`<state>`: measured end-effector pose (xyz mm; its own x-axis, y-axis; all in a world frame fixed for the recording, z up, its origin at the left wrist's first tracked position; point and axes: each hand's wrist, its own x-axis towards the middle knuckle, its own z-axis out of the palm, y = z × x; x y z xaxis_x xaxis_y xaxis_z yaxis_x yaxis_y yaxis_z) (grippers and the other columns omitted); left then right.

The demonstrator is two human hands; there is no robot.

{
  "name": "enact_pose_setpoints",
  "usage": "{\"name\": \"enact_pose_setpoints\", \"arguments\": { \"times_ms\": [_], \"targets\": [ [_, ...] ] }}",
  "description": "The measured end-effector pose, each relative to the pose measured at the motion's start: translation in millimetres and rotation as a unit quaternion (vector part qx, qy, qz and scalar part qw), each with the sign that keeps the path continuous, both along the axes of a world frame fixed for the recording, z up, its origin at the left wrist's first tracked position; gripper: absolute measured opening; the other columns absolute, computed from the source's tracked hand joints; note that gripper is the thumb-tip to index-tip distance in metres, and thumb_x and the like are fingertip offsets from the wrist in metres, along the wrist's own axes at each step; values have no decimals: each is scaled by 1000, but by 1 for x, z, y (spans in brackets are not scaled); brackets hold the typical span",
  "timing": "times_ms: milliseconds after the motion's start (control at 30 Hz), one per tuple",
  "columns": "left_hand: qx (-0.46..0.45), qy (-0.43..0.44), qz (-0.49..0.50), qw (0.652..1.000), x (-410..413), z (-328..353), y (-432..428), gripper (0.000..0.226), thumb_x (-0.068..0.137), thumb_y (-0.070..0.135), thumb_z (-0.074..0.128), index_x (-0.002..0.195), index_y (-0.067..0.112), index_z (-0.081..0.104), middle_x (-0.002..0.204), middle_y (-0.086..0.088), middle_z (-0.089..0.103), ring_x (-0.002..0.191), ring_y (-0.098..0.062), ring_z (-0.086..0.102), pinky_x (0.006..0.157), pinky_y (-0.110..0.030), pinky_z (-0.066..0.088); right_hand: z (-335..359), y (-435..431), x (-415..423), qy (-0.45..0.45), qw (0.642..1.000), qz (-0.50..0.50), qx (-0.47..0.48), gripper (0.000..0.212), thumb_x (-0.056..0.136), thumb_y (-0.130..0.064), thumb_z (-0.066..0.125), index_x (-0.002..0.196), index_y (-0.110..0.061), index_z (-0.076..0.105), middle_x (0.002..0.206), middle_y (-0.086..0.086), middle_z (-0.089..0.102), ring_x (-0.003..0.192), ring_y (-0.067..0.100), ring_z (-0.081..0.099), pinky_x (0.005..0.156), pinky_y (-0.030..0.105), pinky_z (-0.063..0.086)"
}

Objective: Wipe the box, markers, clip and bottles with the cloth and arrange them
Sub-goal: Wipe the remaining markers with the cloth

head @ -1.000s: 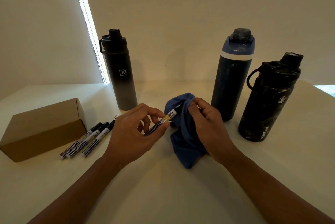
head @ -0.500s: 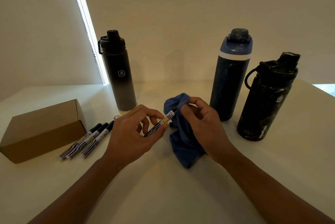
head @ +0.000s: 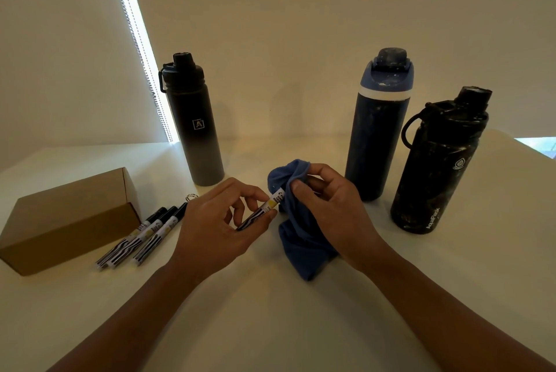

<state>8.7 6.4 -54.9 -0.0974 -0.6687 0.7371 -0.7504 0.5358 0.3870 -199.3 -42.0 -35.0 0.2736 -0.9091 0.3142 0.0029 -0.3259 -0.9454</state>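
One marker is pinched in the left hand, its long axis slanting up-right into the blue cloth the right hand grips around its far end; three other markers lie leftward beside the cardboard box.

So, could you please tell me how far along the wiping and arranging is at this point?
Likely done: three markers lie lined up beside the box. In hand: the left hand holds a fourth marker while the right hand pinches the cloth around its end. Still to do: the blue bottle and black bottle look speckled; the clip and grey bottle are unclear.
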Motion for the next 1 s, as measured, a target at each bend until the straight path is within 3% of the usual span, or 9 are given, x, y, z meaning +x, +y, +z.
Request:
{"name": "enact_pose_setpoints", "arguments": {
  "times_ms": [133, 400, 467, 600, 767, 833, 1000],
  "targets": [
    [-8, 9, -5, 1000, -1, 2, 1, 23, 86, 34, 85, 103, 22, 75, 87, 13, 65, 66, -17, 60, 55, -28, 50, 0, 1, 1, 2, 1000, 0, -1, 12, 104, -30, 56, 110, -39, 61, 101, -16, 76, 97, 5, 73, 83, 25, 61],
    [-9, -2, -3, 1000, 2, 1, 2, 22, 85, 32, 88, 101, 22, 76, 86, 13, 64, 64, -15, 59, 55, -26, 50, -1, -3, 0, 26, 999, 0, -21, 15, 101, -29, 61, 109, -42, 60, 99, -25, 73, 98, -2, 70, 80, 18, 58],
    [-11, 3, -4, 1000, 1, 3, 2, 23, 85, 31, 88, 102, 21, 76, 87, 14, 65, 66, -15, 60, 56, -24, 50, -2, -4, 0, 33, 999, -20, -17, 10, 104, -34, 54, 104, -40, 61, 91, -21, 72, 91, -1, 70, 78, 17, 58],
    [-12, 11, -11, 1000, -2, 4, 4, 23, 84, 29, 88, 102, 20, 76, 87, 14, 65, 67, -15, 61, 57, -20, 49, -2, -5, -1, 41, 997, -57, -20, 27, 108, -38, 42, 100, -25, 64, 87, -2, 63, 77, 7, 60, 70, 20, 53],
    [-15, 7, 2, 1000, 4, 3, 2, 24, 85, 32, 88, 102, 20, 76, 88, 13, 66, 67, -15, 62, 57, -22, 51, -2, -1, 3, 35, 999, -6, -31, 10, 105, -33, 52, 112, -36, 59, 93, -28, 70, 92, -6, 68, 75, 14, 55],
    [-21, -3, 9, 1000, 5, 3, 2, 24, 85, 32, 88, 102, 20, 77, 89, 13, 66, 67, -14, 62, 59, -21, 51, -3, 1, 7, 33, 999, 6, -34, 15, 103, -26, 58, 115, -35, 57, 94, -36, 70, 94, -11, 67, 74, 11, 54],
    [-31, -27, 4, 999, 5, 3, 1, 25, 88, 37, 85, 105, 20, 77, 91, 12, 66, 68, -13, 61, 58, -21, 51, -2, -2, 3, 34, 999, -21, -34, 10, 104, -33, 54, 110, -34, 62, 82, -22, 71, 81, -3, 70, 66, 16, 54]
  ]
}}
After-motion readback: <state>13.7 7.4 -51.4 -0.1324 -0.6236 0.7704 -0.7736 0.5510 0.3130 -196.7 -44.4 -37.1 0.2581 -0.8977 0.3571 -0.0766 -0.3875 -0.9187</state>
